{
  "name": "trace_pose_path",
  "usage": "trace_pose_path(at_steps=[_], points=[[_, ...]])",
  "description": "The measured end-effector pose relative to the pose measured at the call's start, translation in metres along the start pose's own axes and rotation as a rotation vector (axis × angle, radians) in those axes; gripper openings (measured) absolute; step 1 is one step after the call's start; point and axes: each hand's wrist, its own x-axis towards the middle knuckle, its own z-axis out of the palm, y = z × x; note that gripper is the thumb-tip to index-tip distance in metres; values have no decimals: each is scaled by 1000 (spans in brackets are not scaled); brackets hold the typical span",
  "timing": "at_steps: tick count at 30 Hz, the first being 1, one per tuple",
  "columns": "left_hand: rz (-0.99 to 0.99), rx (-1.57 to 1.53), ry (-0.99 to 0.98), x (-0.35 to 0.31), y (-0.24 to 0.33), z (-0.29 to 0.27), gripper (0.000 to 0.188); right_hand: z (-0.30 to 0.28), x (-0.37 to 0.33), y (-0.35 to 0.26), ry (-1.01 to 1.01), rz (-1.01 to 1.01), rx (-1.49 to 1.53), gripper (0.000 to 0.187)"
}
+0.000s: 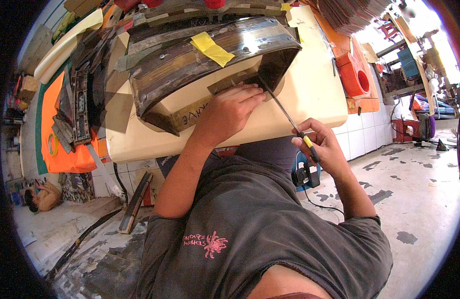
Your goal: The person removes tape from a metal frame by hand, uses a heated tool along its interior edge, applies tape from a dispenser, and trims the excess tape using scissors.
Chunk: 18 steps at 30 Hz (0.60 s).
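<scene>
A curved, box-like frame (155, 79) of dark metal and wood lies on a cream padded work surface (314, 94). Yellow tape (211, 49) is stuck across its top. My right hand (319, 144) grips a screwdriver (309, 142) by its black and yellow handle. The long thin shaft slants up and left into the frame's inner right corner, where the tip is hidden. Close to that tip, my left hand (232, 112) reaches into the frame's opening, its fingers closed together against the inner panel. Whatever these fingers pinch is hidden.
Right of the frame stands a red holder with a round hole (353, 75). Dark strips and a slotted metal bar (81, 107) lie at left, beside orange sheeting (65, 157). A corded black device (306, 176) is below my right hand. Another person (43, 196) is at far left.
</scene>
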Motion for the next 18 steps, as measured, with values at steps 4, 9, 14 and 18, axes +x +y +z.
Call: trace_pose_path(at_steps=[4, 9, 14, 18], points=[[-4, -2, 0, 1, 2, -2, 28, -2, 0, -1, -14, 22, 24, 27], [-7, -32, 2, -1, -3, 1, 34, -2, 3, -4, -37, 30, 89, 28], [-23, -67, 1, -2, -4, 0, 40, -2, 6, -1, -55, 20, 135, 30], [-14, -79, 3, -2, -4, -1, 40, 0, 8, -6, -62, 29, 126, 30]])
